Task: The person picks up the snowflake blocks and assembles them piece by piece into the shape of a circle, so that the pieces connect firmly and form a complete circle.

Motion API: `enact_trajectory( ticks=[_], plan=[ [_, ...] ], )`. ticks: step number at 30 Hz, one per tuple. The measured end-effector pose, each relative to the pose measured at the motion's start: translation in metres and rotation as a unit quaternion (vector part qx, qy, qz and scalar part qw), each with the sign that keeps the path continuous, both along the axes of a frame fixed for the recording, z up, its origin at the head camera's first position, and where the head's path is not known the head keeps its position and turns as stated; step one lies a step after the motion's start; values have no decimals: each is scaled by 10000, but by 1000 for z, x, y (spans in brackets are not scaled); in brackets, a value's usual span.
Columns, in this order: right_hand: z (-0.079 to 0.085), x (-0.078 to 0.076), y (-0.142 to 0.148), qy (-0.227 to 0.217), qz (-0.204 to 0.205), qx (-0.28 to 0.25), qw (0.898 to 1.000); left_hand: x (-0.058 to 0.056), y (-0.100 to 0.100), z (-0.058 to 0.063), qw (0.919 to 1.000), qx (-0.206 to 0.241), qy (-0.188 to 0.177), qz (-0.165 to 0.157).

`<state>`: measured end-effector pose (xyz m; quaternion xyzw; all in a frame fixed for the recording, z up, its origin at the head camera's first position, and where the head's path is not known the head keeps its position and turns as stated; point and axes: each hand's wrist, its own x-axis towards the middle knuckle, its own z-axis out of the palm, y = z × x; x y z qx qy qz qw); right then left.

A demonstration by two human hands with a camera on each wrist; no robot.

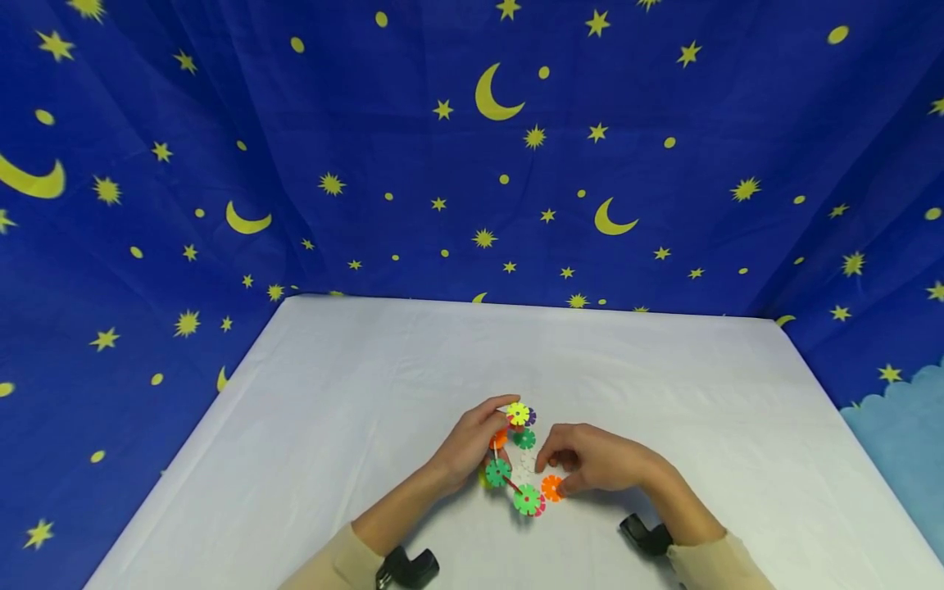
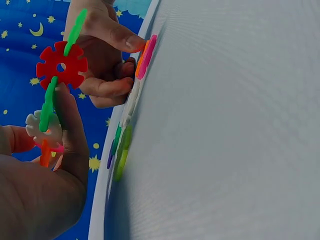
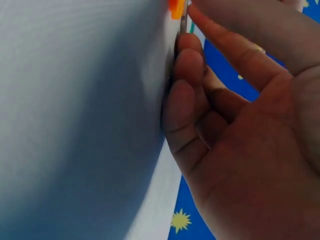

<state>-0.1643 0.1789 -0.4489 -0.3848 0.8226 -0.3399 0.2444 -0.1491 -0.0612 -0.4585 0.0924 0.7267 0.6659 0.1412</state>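
Observation:
Colourful notched plastic discs (image 1: 527, 500), slotted into one another as a chain, form a rough ring between my hands. My left hand (image 1: 468, 442) grips the ring's left side, where orange and green discs show. In the left wrist view a red disc (image 2: 70, 65) stands upright between two green ones, against a left fingertip. My right hand (image 1: 601, 459) has its fingers curled at the ring's right side. Its thumb touches an orange disc (image 1: 551, 488), and its index fingertip is close to pale white discs (image 1: 527, 464). The left wrist view shows these right-side discs edge-on, low over the cloth.
A white cloth (image 1: 664, 369) covers the table. Blue curtains (image 1: 413, 147) with yellow moons and stars stand behind it and at both sides. Black devices (image 1: 649, 537) sit near both wrists, next to the beige sleeves (image 1: 719, 565).

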Motion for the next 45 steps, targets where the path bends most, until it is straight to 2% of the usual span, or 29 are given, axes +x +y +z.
enact_trajectory(
  ticks=[11,16,21,24,29,33,36,40,45],
  plan=[
    [-1,1,-1,186,2,210,9996,0,1,-2,10000,-33,70,-10],
    [0,1,-1,-7,-82,235,9997,1,1,-2,10000,-14,10,48],
    [1,-1,0,-264,-197,-9,9995,2,1,-2,9999,95,-74,-16],
    [2,-2,1,-293,-386,-205,9986,3,1,-1,9999,98,-43,-109],
    [3,-3,1,-85,-850,-545,9949,6,0,1,9998,-107,124,-148],
    [5,-3,0,91,-1271,-802,9886,5,1,0,9994,-316,142,-83],
    [5,-3,-2,-65,-1540,-1091,9820,4,2,-1,9990,-417,186,-13],
    [6,-2,-5,-251,-1766,-1407,9738,4,3,-2,9987,-425,264,41],
    [7,1,-9,-55,-1963,-1538,9684,6,4,-3,9985,-427,331,55]
  ],
)
